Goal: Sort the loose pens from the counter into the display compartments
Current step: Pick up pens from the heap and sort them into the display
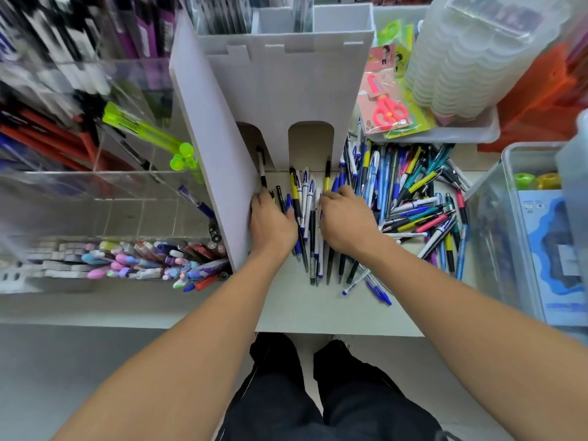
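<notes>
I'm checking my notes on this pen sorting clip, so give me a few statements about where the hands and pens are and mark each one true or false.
1. Both hands, left hand and right hand, rest on the row of pens before the white display stand. True.
2. The loose pen pile lies left of the stand. False: right of it.
3. The pink scissors lie among the loose pens. False: packaged, in a tray behind them.
4. A black-and-white pen sticks out of the stand's left opening. True.
</notes>
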`<state>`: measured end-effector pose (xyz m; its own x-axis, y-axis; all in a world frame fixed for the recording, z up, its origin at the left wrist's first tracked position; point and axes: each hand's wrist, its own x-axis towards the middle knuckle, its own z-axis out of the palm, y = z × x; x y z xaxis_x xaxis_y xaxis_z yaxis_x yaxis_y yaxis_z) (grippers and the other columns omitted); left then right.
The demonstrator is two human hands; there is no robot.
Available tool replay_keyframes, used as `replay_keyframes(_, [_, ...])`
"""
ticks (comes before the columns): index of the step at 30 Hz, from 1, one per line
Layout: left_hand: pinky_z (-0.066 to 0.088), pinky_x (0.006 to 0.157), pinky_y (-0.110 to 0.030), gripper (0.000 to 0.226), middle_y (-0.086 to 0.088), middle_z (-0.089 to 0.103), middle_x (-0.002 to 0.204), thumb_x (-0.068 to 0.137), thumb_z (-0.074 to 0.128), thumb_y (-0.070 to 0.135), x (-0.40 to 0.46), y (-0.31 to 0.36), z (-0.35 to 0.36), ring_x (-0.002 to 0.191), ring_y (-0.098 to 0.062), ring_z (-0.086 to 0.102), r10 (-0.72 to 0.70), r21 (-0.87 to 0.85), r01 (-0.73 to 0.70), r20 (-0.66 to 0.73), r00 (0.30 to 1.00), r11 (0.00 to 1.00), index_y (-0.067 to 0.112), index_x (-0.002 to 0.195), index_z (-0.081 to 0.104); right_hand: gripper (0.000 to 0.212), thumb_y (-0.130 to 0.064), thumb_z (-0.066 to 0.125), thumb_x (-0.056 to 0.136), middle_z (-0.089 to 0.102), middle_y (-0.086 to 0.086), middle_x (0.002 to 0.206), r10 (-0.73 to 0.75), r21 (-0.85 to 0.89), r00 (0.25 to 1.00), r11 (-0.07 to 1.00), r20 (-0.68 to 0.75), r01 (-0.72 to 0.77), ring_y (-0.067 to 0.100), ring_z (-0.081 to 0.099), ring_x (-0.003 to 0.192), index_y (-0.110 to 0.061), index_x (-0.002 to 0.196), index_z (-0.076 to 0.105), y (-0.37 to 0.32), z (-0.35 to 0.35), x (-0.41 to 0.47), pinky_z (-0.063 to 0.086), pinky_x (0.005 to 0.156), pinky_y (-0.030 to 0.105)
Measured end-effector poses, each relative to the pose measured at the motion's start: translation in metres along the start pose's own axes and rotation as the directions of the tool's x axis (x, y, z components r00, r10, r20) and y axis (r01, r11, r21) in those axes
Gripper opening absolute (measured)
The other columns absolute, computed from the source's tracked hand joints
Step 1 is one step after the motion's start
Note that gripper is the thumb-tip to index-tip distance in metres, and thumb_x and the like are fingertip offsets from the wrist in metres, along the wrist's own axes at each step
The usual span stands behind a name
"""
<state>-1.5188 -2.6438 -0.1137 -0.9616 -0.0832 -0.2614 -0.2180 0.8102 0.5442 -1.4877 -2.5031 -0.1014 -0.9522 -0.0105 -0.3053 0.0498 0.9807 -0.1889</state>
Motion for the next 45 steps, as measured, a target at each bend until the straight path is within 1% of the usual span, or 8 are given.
replay_keyframes(4, [0.033,0.116,-0.041,0.095,-0.015,0.029,0.161,0.090,0.067,0.050,0.030,0.016,0.009,0.145,-0.033,0.034,-0.058,-0.025,0.060,0.098,0.994,0.998,0.005,0.158,0.017,0.032,-0.009,0.050,0.089,0.068,0.010,0.115,0.083,0.218,0.986,0.975,-0.143,-0.050,0.029,0.056,0.113,-0.005,0.115,0.067,0.010,0.002,-0.020,0.052,0.093,0.045])
replay_keyframes(9, [0.044,0.105,-0.042,0.153,-0.012,0.041,0.148,0.025,0.070,0.093,0.052,0.032,0.028,0.134,-0.030,0.044,-0.205,0.250,0.164,0.150,0.967,0.954,0.008,0.148,0.035,0.042,-0.009,0.053,0.089,0.063,0.008,0.119,0.181,0.334,0.966,0.936,-0.185,-0.112,0.026,0.054,0.114,-0.009,0.129,0.064,0.020,-0.005,-0.038,0.051,0.094,0.042])
replay_keyframes(19, [0.046,0.096,-0.035,0.117,-0.015,0.041,0.141,0.060,0.087,0.053,0.047,0.035,0.027,0.130,-0.028,0.045,-0.216,0.311,0.164,0.141,0.966,0.936,0.002,0.145,0.026,0.034,-0.014,0.056,0.094,0.058,0.004,0.123,0.288,0.461,0.953,0.861,-0.094,-0.215,0.023,0.053,0.119,-0.010,0.127,0.063,0.022,0.022,-0.091,0.048,0.096,0.037])
replay_keyframes(25, [0.055,0.081,-0.035,0.076,-0.012,0.060,0.122,0.068,0.086,0.035,0.044,0.021,0.018,0.109,-0.028,0.062,-0.144,0.195,0.109,0.176,0.974,0.975,0.003,0.126,0.049,0.021,-0.036,0.065,0.088,0.057,0.000,0.087,0.232,0.417,0.970,0.890,-0.070,-0.183,0.024,0.058,0.081,-0.017,0.090,0.057,-0.009,0.027,-0.092,0.047,0.067,0.035])
replay_keyframes(30, [0.053,0.079,-0.033,0.071,-0.014,0.060,0.120,0.068,0.088,0.025,0.036,0.013,0.012,0.109,-0.030,0.062,-0.130,0.082,0.118,0.167,0.977,0.990,0.002,0.122,0.049,0.025,-0.034,0.067,0.088,0.066,0.008,0.085,0.279,0.399,0.957,0.870,0.082,-0.288,0.029,0.062,0.077,-0.012,0.088,0.057,-0.027,0.030,-0.067,0.053,0.067,0.036])
replay_keyframes(36, [0.033,0.115,-0.035,0.119,-0.017,0.032,0.149,0.060,0.097,0.031,-0.013,-0.016,0.011,0.139,-0.033,0.034,-0.028,0.046,0.020,0.180,0.983,0.999,0.001,0.150,0.026,0.025,-0.009,0.054,0.095,0.071,0.009,0.109,0.059,0.483,0.973,0.873,-0.223,0.058,0.026,0.065,0.097,-0.008,0.113,0.072,-0.025,-0.023,0.001,0.052,0.085,0.036])
replay_keyframes(40, [0.011,0.123,-0.028,0.113,-0.009,0.004,0.168,0.084,0.081,0.029,-0.046,-0.047,0.014,0.155,-0.023,0.008,0.046,-0.031,-0.041,0.173,0.984,0.999,0.004,0.160,0.001,0.056,-0.004,0.043,0.093,0.055,0.006,0.143,-0.265,0.159,0.962,0.954,0.065,0.253,0.033,0.053,0.123,-0.027,0.143,0.051,-0.047,-0.027,0.066,0.051,0.096,0.048])
replay_keyframes(45, [0.003,0.113,-0.017,0.091,0.001,-0.003,0.170,0.098,0.064,0.024,-0.059,-0.061,0.017,0.155,-0.015,0.006,0.044,-0.067,-0.034,0.158,0.986,0.997,0.011,0.161,-0.001,0.072,-0.006,0.041,0.094,0.044,0.004,0.153,-0.226,-0.064,0.955,0.968,0.191,0.242,0.034,0.038,0.135,-0.034,0.157,0.022,-0.046,-0.010,0.087,0.046,0.095,0.048])
